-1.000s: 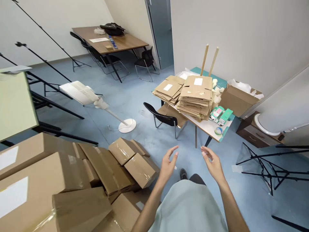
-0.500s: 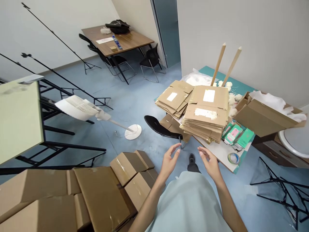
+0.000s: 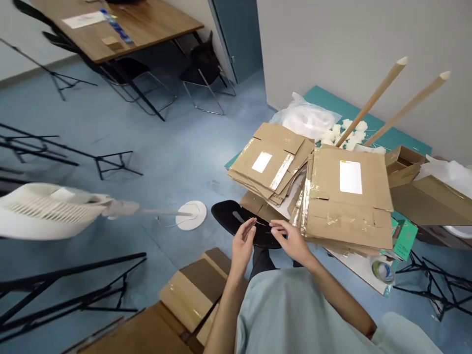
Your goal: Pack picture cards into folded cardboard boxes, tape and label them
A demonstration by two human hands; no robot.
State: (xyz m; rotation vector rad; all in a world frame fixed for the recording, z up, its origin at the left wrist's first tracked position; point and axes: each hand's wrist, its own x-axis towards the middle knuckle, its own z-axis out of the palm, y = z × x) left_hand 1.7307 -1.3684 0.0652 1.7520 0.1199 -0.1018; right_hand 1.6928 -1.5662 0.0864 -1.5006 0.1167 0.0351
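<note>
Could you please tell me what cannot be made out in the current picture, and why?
In the head view:
Green packages: partly hidden by the right cardboard stack.
Any print on that stack's white label: too small and blurred.
Fan head: cut off by the left edge.
Whether left hand or right hand touches the black backrest: this angle hides any gap.

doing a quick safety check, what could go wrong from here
A step forward could bump the black chair just in front of the legs. The right cardboard pile has uneven edges, so it might slide if knocked. The tape roll lies near the edge of the table and could fall.
</note>
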